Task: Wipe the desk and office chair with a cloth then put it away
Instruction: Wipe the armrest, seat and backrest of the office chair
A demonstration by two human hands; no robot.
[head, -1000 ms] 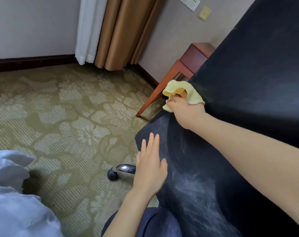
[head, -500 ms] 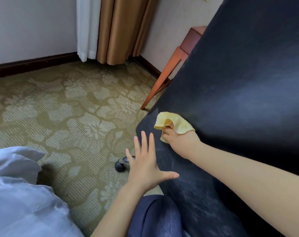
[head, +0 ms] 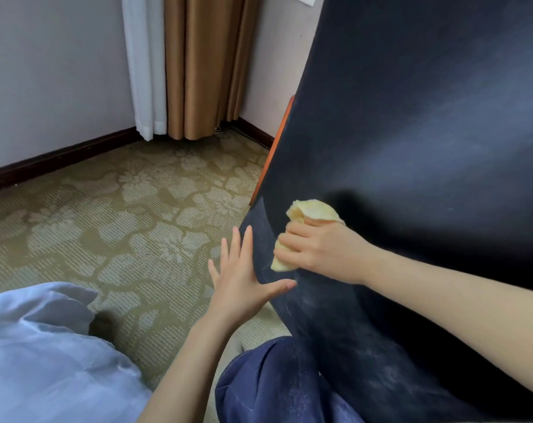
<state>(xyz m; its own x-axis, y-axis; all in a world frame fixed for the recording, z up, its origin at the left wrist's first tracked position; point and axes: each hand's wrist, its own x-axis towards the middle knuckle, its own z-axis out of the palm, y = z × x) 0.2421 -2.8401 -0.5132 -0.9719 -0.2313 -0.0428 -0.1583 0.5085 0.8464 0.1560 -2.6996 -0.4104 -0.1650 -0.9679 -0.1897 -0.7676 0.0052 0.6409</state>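
The dark back of the office chair (head: 411, 132) fills the right side of the head view, its lower part dusty. My right hand (head: 317, 251) grips a crumpled yellow cloth (head: 312, 210) and presses it against the chair's left edge. Just to the left, my left hand (head: 243, 276) lies flat with fingers spread, its thumb and palm touching the chair's edge. An orange-brown wooden desk leg (head: 277, 148) shows as a thin strip behind the chair; the desk itself is hidden.
Patterned green carpet (head: 121, 215) covers the floor to the left. Tan and white curtains (head: 195, 62) hang in the far corner. A pale blue garment (head: 39, 355) lies at lower left, and my blue-trousered knee (head: 274, 383) is below the chair.
My right hand has dragged the cloth down the chair's left edge, from high up to near my left hand. The view has dropped closer to the chair, hiding the desk and the chair's caster.
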